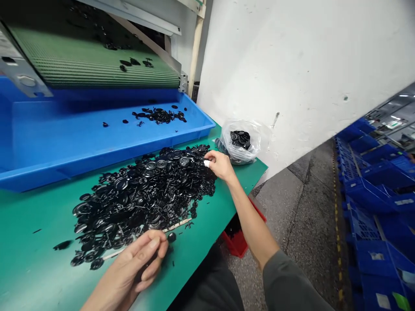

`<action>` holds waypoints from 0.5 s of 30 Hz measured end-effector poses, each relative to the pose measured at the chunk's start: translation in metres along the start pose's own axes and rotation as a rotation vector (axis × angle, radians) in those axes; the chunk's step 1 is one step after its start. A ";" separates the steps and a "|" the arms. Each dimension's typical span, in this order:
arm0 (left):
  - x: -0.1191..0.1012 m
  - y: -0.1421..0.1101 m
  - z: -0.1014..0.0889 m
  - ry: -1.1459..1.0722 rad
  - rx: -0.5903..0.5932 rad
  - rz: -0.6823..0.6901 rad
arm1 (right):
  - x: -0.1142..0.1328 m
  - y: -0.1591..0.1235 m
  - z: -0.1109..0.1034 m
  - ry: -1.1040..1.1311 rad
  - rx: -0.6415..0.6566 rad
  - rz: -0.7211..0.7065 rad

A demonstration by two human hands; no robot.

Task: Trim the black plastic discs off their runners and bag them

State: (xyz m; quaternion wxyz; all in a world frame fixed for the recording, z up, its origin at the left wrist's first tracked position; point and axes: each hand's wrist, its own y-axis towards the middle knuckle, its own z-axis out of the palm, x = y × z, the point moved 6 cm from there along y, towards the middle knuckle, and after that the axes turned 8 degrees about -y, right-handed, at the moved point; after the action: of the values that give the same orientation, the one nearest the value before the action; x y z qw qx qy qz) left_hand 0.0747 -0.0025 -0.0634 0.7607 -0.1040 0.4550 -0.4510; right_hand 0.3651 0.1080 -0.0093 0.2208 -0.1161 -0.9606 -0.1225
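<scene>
A large heap of glossy black plastic parts (139, 203), round discs and small pins, covers the green work mat (39, 268). My right hand (220, 166) rests at the heap's far edge, its fingertips among the parts, with a white fingertip cover (206, 163) on one finger. What those fingers pinch is hidden. My left hand (136, 263) lies at the heap's near edge, fingers curled around a small black plastic part (149, 261). A thin pale strip (177, 226) lies along the heap next to that hand.
A blue tray (65, 142) holding scattered black parts sits beyond the heap, under a green ribbed conveyor belt (97, 56). A clear plastic bag of black parts (241, 140) stands at the mat's far corner. A red crate (238, 242) sits on the floor below; stacked blue crates (372, 229) line the right.
</scene>
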 end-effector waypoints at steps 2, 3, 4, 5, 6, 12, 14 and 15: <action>0.000 0.003 0.002 0.000 0.019 -0.013 | -0.002 -0.009 -0.003 0.100 -0.054 -0.013; -0.001 0.004 0.003 0.005 0.031 -0.020 | -0.004 -0.015 -0.005 0.146 -0.083 -0.020; -0.001 0.006 0.005 0.012 0.046 -0.027 | -0.005 -0.020 -0.006 0.180 -0.104 -0.030; -0.001 0.007 0.008 0.023 0.065 -0.037 | -0.007 -0.024 -0.007 0.202 -0.112 -0.041; -0.002 0.009 0.010 0.036 0.081 -0.045 | -0.007 -0.027 -0.007 0.210 -0.112 -0.059; -0.001 0.016 0.019 0.049 0.111 -0.039 | -0.001 -0.021 -0.005 0.057 -0.083 -0.175; -0.001 0.017 0.018 0.028 0.101 -0.034 | 0.004 -0.016 -0.001 0.018 -0.006 -0.204; -0.001 0.017 0.018 0.015 0.094 -0.031 | 0.007 -0.014 0.001 0.005 0.020 -0.216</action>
State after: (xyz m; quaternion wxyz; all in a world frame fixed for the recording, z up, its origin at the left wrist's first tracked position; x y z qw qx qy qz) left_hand 0.0987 0.0034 -0.0630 0.7543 -0.0718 0.4376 -0.4842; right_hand 0.3550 0.0961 -0.0093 0.2096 -0.0093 -0.9682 -0.1365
